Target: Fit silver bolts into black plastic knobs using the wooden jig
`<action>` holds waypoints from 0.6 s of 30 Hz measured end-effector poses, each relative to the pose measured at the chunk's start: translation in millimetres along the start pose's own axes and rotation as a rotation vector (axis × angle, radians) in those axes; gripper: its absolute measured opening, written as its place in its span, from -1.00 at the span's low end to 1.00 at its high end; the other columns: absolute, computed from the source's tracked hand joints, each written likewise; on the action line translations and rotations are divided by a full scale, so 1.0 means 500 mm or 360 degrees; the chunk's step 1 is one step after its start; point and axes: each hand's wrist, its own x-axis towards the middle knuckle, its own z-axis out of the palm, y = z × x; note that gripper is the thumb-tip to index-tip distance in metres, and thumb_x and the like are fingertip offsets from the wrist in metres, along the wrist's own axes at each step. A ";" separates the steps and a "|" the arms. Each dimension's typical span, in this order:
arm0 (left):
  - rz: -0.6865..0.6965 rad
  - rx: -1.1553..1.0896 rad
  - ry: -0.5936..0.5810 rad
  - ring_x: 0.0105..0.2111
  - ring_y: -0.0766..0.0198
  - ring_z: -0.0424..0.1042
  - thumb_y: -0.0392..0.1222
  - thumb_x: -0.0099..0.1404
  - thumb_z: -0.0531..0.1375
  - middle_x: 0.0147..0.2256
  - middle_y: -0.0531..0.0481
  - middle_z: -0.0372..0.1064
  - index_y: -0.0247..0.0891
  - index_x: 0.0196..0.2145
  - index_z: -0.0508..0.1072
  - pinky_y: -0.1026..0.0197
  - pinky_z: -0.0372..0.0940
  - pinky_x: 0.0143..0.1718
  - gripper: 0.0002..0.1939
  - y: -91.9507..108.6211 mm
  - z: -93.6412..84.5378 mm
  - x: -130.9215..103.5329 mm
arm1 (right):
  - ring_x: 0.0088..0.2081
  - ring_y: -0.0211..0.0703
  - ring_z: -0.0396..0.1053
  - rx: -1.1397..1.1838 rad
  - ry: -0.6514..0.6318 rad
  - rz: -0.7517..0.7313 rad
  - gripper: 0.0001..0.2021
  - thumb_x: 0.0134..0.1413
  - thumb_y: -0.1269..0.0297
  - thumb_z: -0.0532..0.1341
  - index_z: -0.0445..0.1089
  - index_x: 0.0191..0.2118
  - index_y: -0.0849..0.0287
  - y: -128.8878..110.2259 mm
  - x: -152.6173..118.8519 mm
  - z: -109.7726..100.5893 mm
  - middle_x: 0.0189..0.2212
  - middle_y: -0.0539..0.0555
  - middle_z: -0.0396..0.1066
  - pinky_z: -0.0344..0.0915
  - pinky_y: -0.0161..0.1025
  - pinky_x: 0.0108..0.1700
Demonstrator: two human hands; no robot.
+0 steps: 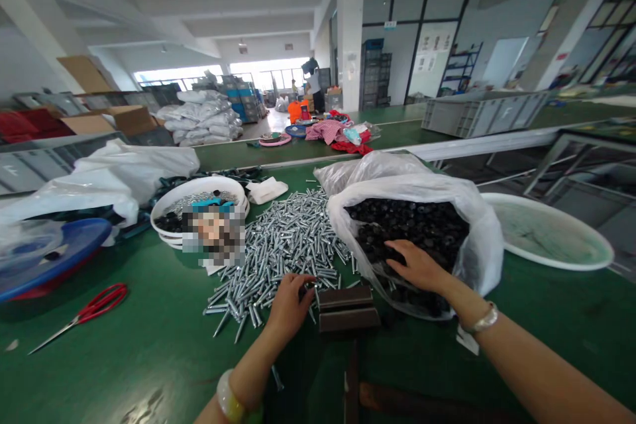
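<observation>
while the right hand reaches, loosely spread, into black parts at four o'clock in the head view, the left hand curls beside screws toward seven, its hold unclear; both look plentiful, so much seems to remain; what is finished cannot be told.

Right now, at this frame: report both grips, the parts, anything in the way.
Left grip at silver fastener pile, hold unclear. Right grip open at black parts in bag. Grooved block beside left grip; neither grip visibly blocked.
</observation>
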 end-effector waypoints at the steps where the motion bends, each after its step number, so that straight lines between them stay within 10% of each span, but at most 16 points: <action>1: 0.0023 -0.0047 0.0025 -0.33 0.21 0.35 -0.24 0.15 0.10 -0.30 -0.09 0.31 -0.25 -0.20 0.44 0.12 0.27 -0.23 -0.76 0.002 0.005 0.006 | 0.02 -0.04 0.26 0.0053 -0.0003 -0.0046 -0.61 0.03 0.28 0.08 0.29 0.01 0.26 -0.004 -0.001 0.003 -0.03 0.24 0.33 0.17 -0.09 0.07; 11: 0.0118 -0.0294 -0.0090 -0.40 0.30 0.38 -0.22 0.16 0.10 -0.29 -0.03 0.43 -0.25 -0.25 0.46 0.24 0.29 -0.30 -0.79 0.073 0.003 0.081 | 0.05 -0.05 0.22 0.0412 0.0082 -0.0134 -0.49 -0.12 0.42 0.15 0.24 0.05 0.22 -0.026 0.016 0.011 0.00 0.20 0.30 0.13 -0.05 0.12; 18: 0.0670 0.0127 -0.0497 -0.24 0.21 0.38 -0.20 0.15 0.15 -0.22 -0.07 0.41 -0.20 -0.11 0.45 0.20 0.24 -0.12 -0.68 0.163 0.031 0.179 | -0.03 -0.07 0.31 0.0861 0.0058 -0.0039 -0.43 -0.10 0.36 0.17 0.13 0.12 0.08 -0.006 -0.002 0.007 0.07 0.15 0.21 0.29 -0.08 -0.01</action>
